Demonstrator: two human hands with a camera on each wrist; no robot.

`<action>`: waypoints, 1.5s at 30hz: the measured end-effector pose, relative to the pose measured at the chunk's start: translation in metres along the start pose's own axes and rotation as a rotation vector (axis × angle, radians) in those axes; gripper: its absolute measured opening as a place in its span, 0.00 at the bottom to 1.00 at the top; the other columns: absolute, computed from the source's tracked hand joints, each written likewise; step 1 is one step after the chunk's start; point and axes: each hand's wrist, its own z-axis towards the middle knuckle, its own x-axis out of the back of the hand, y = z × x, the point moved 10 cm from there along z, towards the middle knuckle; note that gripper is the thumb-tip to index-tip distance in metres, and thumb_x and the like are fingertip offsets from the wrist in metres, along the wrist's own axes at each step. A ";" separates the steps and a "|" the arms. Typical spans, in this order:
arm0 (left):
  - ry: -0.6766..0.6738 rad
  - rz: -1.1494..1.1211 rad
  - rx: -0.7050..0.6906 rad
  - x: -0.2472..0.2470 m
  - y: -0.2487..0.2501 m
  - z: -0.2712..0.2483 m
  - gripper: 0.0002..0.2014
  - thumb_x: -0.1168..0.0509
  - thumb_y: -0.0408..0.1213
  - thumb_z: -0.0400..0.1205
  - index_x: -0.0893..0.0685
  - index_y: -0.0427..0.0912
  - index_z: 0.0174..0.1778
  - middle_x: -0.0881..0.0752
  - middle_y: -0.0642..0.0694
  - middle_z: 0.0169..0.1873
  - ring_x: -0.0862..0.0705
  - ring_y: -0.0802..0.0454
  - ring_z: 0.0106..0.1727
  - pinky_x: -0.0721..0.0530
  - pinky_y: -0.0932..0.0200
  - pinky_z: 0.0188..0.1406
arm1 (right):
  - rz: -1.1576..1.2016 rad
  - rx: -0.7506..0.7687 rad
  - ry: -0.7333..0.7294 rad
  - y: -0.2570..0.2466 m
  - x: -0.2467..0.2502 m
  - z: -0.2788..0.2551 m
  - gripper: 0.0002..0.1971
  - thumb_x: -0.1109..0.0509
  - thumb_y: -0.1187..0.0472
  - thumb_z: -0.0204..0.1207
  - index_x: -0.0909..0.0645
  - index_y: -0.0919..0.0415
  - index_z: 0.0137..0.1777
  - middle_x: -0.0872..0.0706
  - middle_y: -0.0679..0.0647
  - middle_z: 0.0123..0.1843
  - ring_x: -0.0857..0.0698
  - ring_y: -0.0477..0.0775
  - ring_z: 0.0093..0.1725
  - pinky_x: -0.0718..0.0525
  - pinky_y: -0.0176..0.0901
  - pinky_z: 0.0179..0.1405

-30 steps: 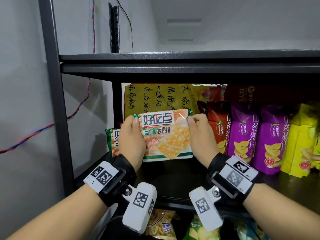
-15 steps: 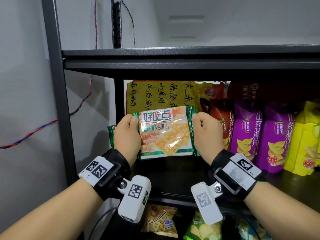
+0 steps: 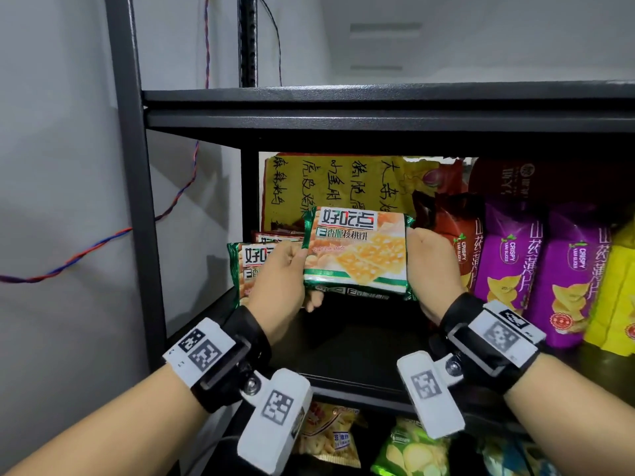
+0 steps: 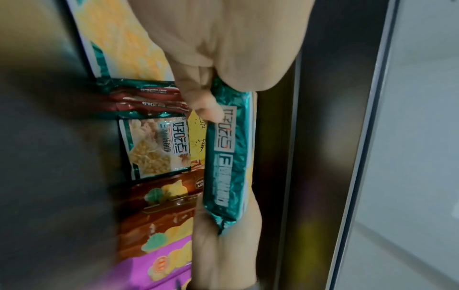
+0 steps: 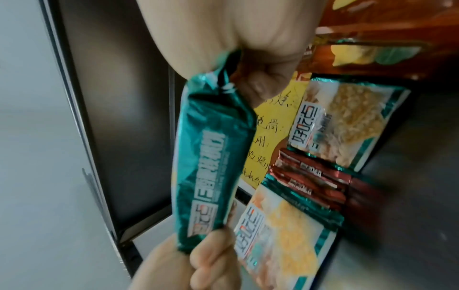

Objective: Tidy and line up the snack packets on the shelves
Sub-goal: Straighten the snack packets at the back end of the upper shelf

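A green-edged biscuit packet (image 3: 357,250) with a cracker picture is held upright above the middle shelf (image 3: 360,345), facing me. My left hand (image 3: 292,269) grips its left end, thumb on the front and fingers behind. My right hand (image 3: 421,255) grips its right end the same way. In the left wrist view the packet (image 4: 228,157) shows edge-on; the right wrist view shows the packet's (image 5: 211,157) dark green side. A matching packet (image 3: 240,269) stands at the shelf's left end, with red-brown packets (image 3: 275,235) behind it.
A yellow handwritten sheet (image 3: 326,187) hangs at the back. Purple yam crisp bags (image 3: 508,269) and a yellow bag (image 3: 618,293) stand to the right. The black upright post (image 3: 137,201) and upper shelf board (image 3: 378,108) frame the bay. More snack bags (image 3: 330,434) lie on the shelf below.
Both hands have carried the held packet to the right and slightly up, uncovering more of the matching packet at the left end.
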 end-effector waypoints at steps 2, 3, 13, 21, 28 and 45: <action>0.071 -0.043 0.025 0.006 -0.002 0.004 0.10 0.51 0.35 0.94 0.32 0.39 0.48 0.18 0.26 0.42 0.27 0.52 0.16 0.31 0.61 0.14 | 0.204 -0.136 -0.116 0.013 -0.016 -0.010 0.18 0.44 0.58 0.88 0.18 0.72 0.49 0.12 0.67 0.47 0.14 0.65 0.40 0.17 0.57 0.34; 0.100 -0.068 0.027 0.009 -0.004 0.006 0.10 0.51 0.34 0.94 0.30 0.36 0.49 0.19 0.27 0.41 0.28 0.53 0.16 0.31 0.62 0.14 | 0.322 -0.211 -0.171 0.017 -0.024 -0.018 0.18 0.44 0.55 0.89 0.17 0.68 0.53 0.11 0.64 0.50 0.14 0.62 0.34 0.17 0.52 0.24; -0.053 -0.605 -0.024 -0.009 0.006 0.003 0.12 0.52 0.34 0.93 0.23 0.34 0.56 0.09 0.35 0.46 0.09 0.44 0.35 0.10 0.59 0.33 | 0.508 -0.344 -0.090 0.021 -0.013 -0.019 0.19 0.51 0.66 0.88 0.21 0.67 0.44 0.29 0.54 0.21 0.40 0.44 0.15 0.42 0.31 0.12; -0.088 -0.347 0.070 -0.035 -0.008 0.008 0.15 0.34 0.50 0.82 0.22 0.41 0.49 0.10 0.48 0.43 0.10 0.53 0.45 0.10 0.54 0.48 | 1.007 -0.957 -0.455 0.017 -0.065 -0.062 0.21 0.61 0.62 0.88 0.32 0.58 0.35 0.40 0.47 0.19 0.40 0.43 0.10 0.44 0.31 0.07; -0.182 -0.428 0.140 -0.047 -0.007 0.003 0.30 0.35 0.56 0.76 0.19 0.41 0.71 0.09 0.43 0.59 0.08 0.50 0.55 0.11 0.55 0.45 | 0.905 -1.064 -0.742 0.009 -0.077 -0.091 0.23 0.54 0.60 0.86 0.30 0.61 0.29 0.37 0.47 0.17 0.38 0.44 0.09 0.41 0.30 0.06; -0.183 0.572 -0.374 -0.024 0.066 0.006 0.27 0.19 0.64 0.57 0.14 0.60 0.49 0.09 0.63 0.46 0.12 0.68 0.49 0.14 0.64 0.49 | 0.278 0.001 -0.634 -0.026 -0.021 -0.018 0.09 0.20 0.62 0.71 0.11 0.61 0.51 0.07 0.57 0.50 0.08 0.55 0.49 0.11 0.42 0.46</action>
